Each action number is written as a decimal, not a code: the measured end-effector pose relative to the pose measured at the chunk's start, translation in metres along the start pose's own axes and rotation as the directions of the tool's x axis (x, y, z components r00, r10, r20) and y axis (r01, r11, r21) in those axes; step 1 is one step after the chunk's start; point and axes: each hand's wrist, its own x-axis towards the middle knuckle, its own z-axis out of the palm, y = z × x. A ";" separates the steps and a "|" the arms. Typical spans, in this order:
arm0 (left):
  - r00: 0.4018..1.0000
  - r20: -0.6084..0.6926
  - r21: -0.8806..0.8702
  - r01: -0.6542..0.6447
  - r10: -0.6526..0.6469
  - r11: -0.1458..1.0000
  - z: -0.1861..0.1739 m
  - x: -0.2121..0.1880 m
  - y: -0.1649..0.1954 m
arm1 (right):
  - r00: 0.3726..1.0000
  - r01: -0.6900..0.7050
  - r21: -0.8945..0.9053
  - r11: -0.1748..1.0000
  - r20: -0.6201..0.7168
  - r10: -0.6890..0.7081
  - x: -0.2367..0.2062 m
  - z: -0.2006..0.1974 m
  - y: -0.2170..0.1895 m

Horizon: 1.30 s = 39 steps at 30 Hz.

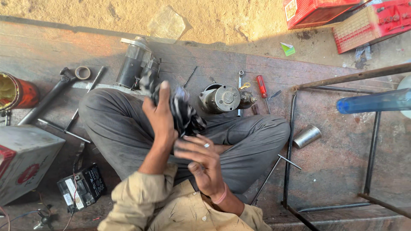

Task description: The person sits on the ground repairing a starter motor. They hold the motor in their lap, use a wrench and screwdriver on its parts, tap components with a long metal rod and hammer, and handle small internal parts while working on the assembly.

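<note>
**Dark rag in your left hand, motors laid out ahead**

Your left hand (160,113) is clenched around a dark crumpled rag (182,112), which hangs over your lap with its long axis running from 11 o'clock down to 5 o'clock. Your right hand (204,160) sits just below the rag, fingers spread and released, gripping nothing.

At 9 o'clock an orange can (19,92) lies on its side, its mouth showing yellowish contents. A small metal cup (307,136) lies tipped at 3 o'clock; its inside is hidden.

At 12 o'clock rests a round motor housing (221,98), with a red-handled screwdriver (262,87) just beside it and a starter motor (135,64) at 11 o'clock. A rusty metal frame (291,141) fences your right knee. The wooden platform (329,167) inside it lies bare.
</note>
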 end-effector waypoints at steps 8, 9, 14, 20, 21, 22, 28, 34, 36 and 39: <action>0.721 0.680 0.721 -0.690 0.135 0.056 0.009 0.045 -0.004 | 0.944 0.173 -0.816 0.552 -0.024 -0.330 0.105 -0.097 0.039; 0.652 0.754 0.650 -0.758 0.084 0.048 0.012 0.044 -0.013 | 0.951 0.247 -0.786 0.567 0.084 -0.298 0.117 -0.107 0.044; 0.492 0.861 0.498 -0.760 -0.131 0.417 0.028 0.041 -0.083 | 0.959 0.264 -0.747 0.610 0.271 -0.083 0.125 -0.114 0.061; 0.429 0.895 0.301 -0.788 0.127 0.537 0.012 0.052 -0.141 | 0.930 0.335 -0.745 0.576 0.162 -0.331 0.124 -0.105 0.075; 0.425 0.892 0.290 -0.799 0.154 0.526 0.011 0.053 -0.144 | 0.924 0.341 -0.730 0.593 0.146 -0.352 0.125 -0.104 0.076; 0.421 0.888 0.273 -0.806 0.184 0.525 0.010 0.055 -0.146 | 0.920 0.347 -0.719 0.602 0.137 -0.367 0.126 -0.104 0.077; 0.433 0.889 0.322 -0.821 0.147 0.471 0.013 0.054 -0.146 | 0.945 0.289 -0.734 0.614 0.118 -0.305 0.125 -0.103 0.078; 0.464 0.883 0.367 -0.782 0.076 0.504 0.013 0.052 -0.137 | 0.953 0.180 -0.519 0.836 -0.118 -0.279 0.130 -0.115 0.085; 0.466 0.880 0.361 -0.785 0.095 0.504 0.013 0.052 -0.135 | 0.962 0.132 -0.436 0.890 -0.162 -0.222 0.130 -0.117 0.092; 0.456 0.885 0.359 -0.792 0.088 0.493 0.014 0.053 -0.136 | 0.970 0.010 -0.172 0.985 -0.236 -0.051 0.129 -0.119 0.111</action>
